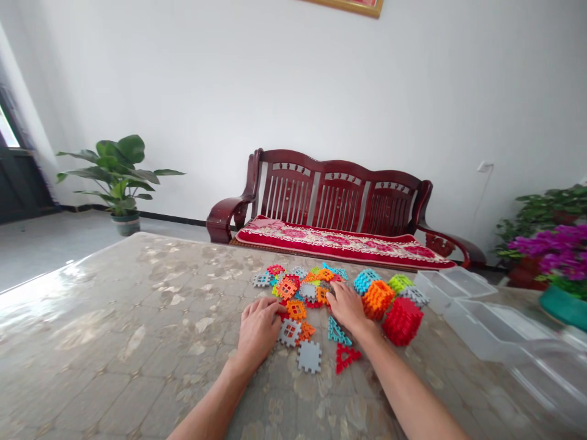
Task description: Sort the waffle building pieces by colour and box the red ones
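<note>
A pile of plastic interlocking building tiles [308, 291] in several colours lies on the table. My left hand [259, 327] rests at the pile's left edge, fingers loosely bent and apart, their tips beside a red tile and an orange window tile [296, 310]. Over the pile's right side reaches my right hand [347, 304], its thumb and fingers apart at an orange tile [322, 296]; the fingertips are partly hidden. Closer to me lie a grey window tile [290, 332], a plain grey square tile [309, 357], a blue triangle tile [338, 331] and a red triangle tile [347, 357].
Right of the pile stand sorted stacks: red tiles [402, 321], orange tiles [378, 299], blue tiles [366, 281], and green and grey ones. Clear plastic boxes [481, 327] line the table's right side. Behind the table [114, 342] is a wooden bench [339, 201]; purple flowers [557, 253] stand right.
</note>
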Available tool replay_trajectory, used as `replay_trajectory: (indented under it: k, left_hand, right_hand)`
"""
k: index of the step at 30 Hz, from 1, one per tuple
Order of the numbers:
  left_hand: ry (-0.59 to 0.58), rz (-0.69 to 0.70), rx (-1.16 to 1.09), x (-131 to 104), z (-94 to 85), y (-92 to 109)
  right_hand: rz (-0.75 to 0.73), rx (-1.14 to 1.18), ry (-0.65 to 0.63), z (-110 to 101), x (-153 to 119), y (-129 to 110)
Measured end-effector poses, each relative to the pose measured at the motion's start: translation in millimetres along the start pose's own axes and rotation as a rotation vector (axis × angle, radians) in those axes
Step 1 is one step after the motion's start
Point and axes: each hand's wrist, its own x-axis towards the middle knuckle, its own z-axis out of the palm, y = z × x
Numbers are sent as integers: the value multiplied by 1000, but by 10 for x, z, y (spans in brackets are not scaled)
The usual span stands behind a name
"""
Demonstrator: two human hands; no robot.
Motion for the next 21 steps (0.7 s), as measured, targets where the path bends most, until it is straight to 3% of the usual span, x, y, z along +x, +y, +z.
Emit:
replay_trajectory:
  k: [6, 9, 14, 21]
  left_hand:
    - [3, -2, 12, -1, -5, -1]
    - [-2, -3, 11, -1, 1, -6]
    - [-6, -12, 4, 3, -2, 0]
    - [5, -3, -2, -2, -7, 5]
  right_hand:
    - [-123, 82, 17, -23, -51, -49]
    - [-118, 67, 50, -56, -54, -25]
    - [-53, 132, -26, -147, -78, 101]
    - [4, 212, 132, -129, -136, 273]
